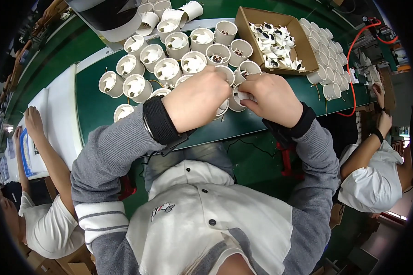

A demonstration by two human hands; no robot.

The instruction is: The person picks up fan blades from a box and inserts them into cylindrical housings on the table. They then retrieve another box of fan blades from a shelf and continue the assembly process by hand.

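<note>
My left hand is closed, its knuckles up, over the near white cups in the middle of the table. Its fingertips are hidden behind the hand. My right hand is closed too, thumb and fingers drawn together at the mouth of a white cup near the table's front edge. What either hand pinches is hidden. To the left stand several cups with white fan wheels inside, such as one cup. Beyond my hands, a few cups show copper-coloured motor parts instead, such as one cup.
An open cardboard box of loose white fan wheels stands beyond my right hand. Stacked white cups and a red hose lie further right. A dark, rounded machine part overhangs the far left. Co-workers sit on both sides.
</note>
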